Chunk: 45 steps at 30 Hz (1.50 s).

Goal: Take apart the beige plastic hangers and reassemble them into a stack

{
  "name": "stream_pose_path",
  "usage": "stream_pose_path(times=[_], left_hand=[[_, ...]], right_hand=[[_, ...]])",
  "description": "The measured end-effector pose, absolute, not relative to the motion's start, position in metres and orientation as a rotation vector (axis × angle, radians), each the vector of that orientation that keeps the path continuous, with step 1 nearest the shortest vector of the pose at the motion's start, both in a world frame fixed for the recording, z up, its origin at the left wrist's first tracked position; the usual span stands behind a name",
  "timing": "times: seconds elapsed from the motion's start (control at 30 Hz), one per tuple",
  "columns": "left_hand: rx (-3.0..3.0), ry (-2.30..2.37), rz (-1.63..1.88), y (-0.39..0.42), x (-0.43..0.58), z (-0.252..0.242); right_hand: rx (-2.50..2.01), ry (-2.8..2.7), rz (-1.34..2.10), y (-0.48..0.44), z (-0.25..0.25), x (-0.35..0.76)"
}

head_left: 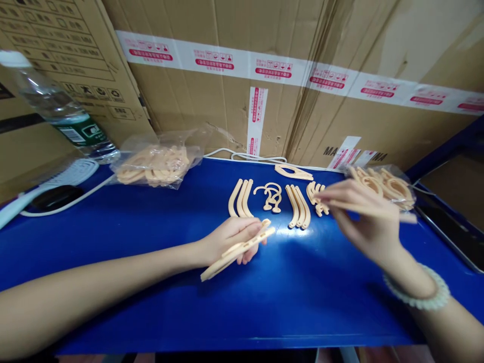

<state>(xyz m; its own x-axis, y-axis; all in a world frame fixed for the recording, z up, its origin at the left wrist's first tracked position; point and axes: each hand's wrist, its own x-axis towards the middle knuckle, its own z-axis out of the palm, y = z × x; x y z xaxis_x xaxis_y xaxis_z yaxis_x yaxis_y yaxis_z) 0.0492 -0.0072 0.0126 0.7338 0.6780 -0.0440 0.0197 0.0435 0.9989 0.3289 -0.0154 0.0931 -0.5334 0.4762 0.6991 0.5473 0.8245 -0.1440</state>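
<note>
My left hand [232,242] is closed round a long flat peach plastic piece [236,251], held just above the blue table [151,282]. My right hand [363,217] pinches a thin peach plastic strip [378,209] a little above the table, near the right side. Between and behind the hands lie sorted peach parts: curved arms [241,197], small hooks [270,195], more curved arms [298,205], further hooks [315,196] and a flat plate [294,172].
A clear bag of peach parts [155,164] lies at the back left, another bag [389,185] at the back right. A water bottle [60,108], a white cable [242,155] and a dark oval object [55,196] sit by the cardboard boxes [227,101].
</note>
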Motion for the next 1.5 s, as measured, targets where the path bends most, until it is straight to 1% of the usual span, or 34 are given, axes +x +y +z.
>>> stream_pose_path(times=[0.1, 0.2, 0.27, 0.37, 0.53, 0.63, 0.7, 0.77, 0.87, 0.9, 0.93, 1.0, 1.2, 1.33, 1.5], left_hand=[[1.273, 0.544, 0.555, -0.006, 0.049, 0.012], [1.178, 0.502, 0.609, -0.003, 0.049, 0.011], [1.126, 0.486, 0.656, -0.001, 0.049, 0.009], [1.069, 0.472, 0.696, 0.000, 0.049, 0.006], [1.040, 0.458, 0.716, -0.001, 0.049, 0.007], [1.013, 0.481, 0.748, -0.001, 0.050, 0.010], [0.999, 0.524, 0.756, -0.001, 0.051, 0.011], [0.987, 0.561, 0.756, 0.000, 0.051, 0.011], [0.987, 0.565, 0.772, 0.000, 0.052, 0.010], [0.998, 0.562, 0.782, 0.001, 0.052, 0.009], [1.018, 0.563, 0.791, 0.001, 0.052, 0.009], [1.077, 0.589, 0.806, 0.000, 0.051, 0.009], [1.256, 0.729, 0.794, -0.002, 0.052, 0.012], [1.154, 0.671, 0.790, -0.007, 0.054, 0.011], [1.481, 0.757, 0.786, -0.016, 0.057, 0.012]], right_hand=[[-1.242, -2.272, -0.024, 0.016, 0.098, 0.366], [-1.661, -2.376, 0.077, 0.039, 0.090, 0.396], [-1.833, -2.370, 0.187, 0.046, 0.084, 0.405], [-1.922, -2.264, 0.336, 0.047, 0.080, 0.406], [-2.060, -2.238, 0.237, 0.049, 0.076, 0.406], [-2.104, -2.266, -0.018, 0.048, 0.071, 0.404], [-1.962, -2.241, -0.234, 0.041, 0.069, 0.393], [-1.619, -2.212, -0.328, 0.028, 0.070, 0.371], [-0.952, -2.313, -0.249, -0.004, 0.073, 0.328], [-0.753, -2.442, -0.238, -0.015, 0.074, 0.314], [-0.595, -2.557, -0.256, -0.026, 0.073, 0.302], [-0.419, -2.693, -0.266, -0.044, 0.069, 0.284], [-0.312, -2.697, -0.261, -0.055, 0.045, 0.269], [-0.413, -2.695, -0.337, -0.049, 0.040, 0.270], [-0.528, -2.659, -0.431, -0.045, 0.035, 0.273]])
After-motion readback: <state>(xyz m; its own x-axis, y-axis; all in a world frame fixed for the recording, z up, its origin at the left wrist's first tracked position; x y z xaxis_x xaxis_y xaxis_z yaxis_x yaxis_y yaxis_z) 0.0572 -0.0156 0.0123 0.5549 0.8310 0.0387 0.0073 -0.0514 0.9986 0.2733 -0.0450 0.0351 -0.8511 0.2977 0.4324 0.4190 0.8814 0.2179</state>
